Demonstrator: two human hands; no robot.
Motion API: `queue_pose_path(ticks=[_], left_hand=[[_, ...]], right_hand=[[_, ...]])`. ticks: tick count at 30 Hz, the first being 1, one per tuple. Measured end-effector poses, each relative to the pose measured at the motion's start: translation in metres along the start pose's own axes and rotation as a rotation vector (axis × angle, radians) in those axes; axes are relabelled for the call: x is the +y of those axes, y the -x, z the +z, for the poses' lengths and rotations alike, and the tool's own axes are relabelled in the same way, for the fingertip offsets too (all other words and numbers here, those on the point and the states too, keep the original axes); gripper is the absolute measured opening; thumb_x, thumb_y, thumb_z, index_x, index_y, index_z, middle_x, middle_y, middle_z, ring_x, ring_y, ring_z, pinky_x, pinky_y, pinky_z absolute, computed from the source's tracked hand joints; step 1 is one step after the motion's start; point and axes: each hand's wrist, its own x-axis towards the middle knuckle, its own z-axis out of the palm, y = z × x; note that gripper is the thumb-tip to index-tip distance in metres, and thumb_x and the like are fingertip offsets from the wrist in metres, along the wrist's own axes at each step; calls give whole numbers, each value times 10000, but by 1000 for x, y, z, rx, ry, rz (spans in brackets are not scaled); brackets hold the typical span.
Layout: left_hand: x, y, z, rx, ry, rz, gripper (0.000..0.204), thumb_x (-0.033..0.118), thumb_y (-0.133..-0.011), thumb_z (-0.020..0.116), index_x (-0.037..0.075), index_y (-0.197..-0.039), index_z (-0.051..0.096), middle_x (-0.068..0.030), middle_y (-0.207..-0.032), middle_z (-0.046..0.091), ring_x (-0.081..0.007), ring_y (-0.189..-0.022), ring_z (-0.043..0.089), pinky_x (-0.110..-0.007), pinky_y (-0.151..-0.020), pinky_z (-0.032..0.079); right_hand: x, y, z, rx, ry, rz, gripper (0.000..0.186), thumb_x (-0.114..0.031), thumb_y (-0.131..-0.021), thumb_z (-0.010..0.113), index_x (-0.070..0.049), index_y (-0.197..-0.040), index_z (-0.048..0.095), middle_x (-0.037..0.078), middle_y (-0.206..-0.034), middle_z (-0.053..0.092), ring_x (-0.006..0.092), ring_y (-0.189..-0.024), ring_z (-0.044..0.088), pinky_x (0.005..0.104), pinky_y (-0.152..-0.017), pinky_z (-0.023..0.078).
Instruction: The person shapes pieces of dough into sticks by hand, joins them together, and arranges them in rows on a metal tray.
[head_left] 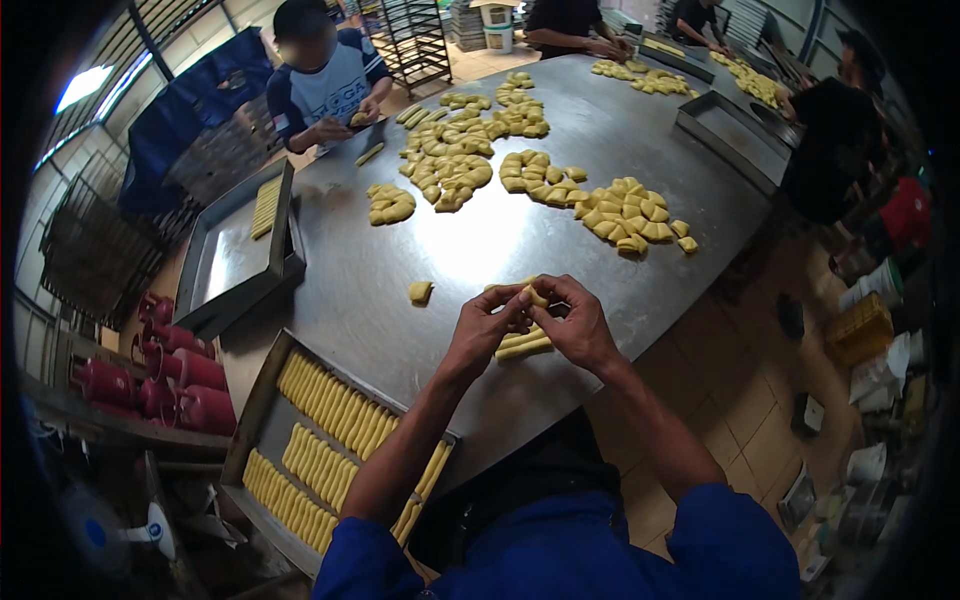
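In the head view, both forearms point(412, 425) reach forward and converge; the left hand point(484, 326) and right hand point(580, 324), fingers bent, pinch a dough piece point(536, 297) between them over the counter point(380, 300), near rolled dough strips point(522, 344).

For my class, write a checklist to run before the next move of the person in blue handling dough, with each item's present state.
1. Dough piece secured: ok, pinched between the left hand and right hand.
2. One hand free: not ok, both are occupied.
3. Rolled sticks close by on the table: ok, partly hidden by the hands.
4. Tray sticks aligned: ok, side by side in rows.
5. Tray firmly supported: cannot tell, underside hidden.
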Motion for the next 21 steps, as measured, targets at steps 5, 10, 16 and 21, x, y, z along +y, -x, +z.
queue_pose_path(ticks=[5,10,16,21], left_hand=[[8,13,-9,18,82,54,389,323,-1043,697,-12,-1242,702,-76,-1052,747,-138,-926,706,-291,-873,580],[8,17,-22,19,-21,208,356,330,-1065,660,-4,-1170,723,-83,-1061,749,-138,-938,709,-302,-894,575],[29,-13,-39,14,-175,256,299,183,-999,759,-23,-1205,692,-83,-982,754,-133,-938,718,-276,-833,581],[49,-72,-74,-118,-425,84,372,338,-1003,751,-21,-1098,759,-67,-917,753,-131,-802,699,-309,-738,591]], right_hand=[[-34,-5,0,-124,173,-183,273,-158,-969,757,14,-1178,722,100,-965,719,180,-872,710,360,-751,576],[-23,-14,11,-162,111,-129,265,-178,-1001,733,21,-1177,728,108,-974,737,187,-917,725,360,-798,582],[-17,-59,-1,-462,-446,393,289,-192,-1015,729,46,-1178,716,116,-1067,751,179,-986,725,321,-932,594],[0,-145,-7,-641,27,237,238,-173,-949,794,22,-1070,732,41,-992,740,112,-879,678,269,-801,563]])
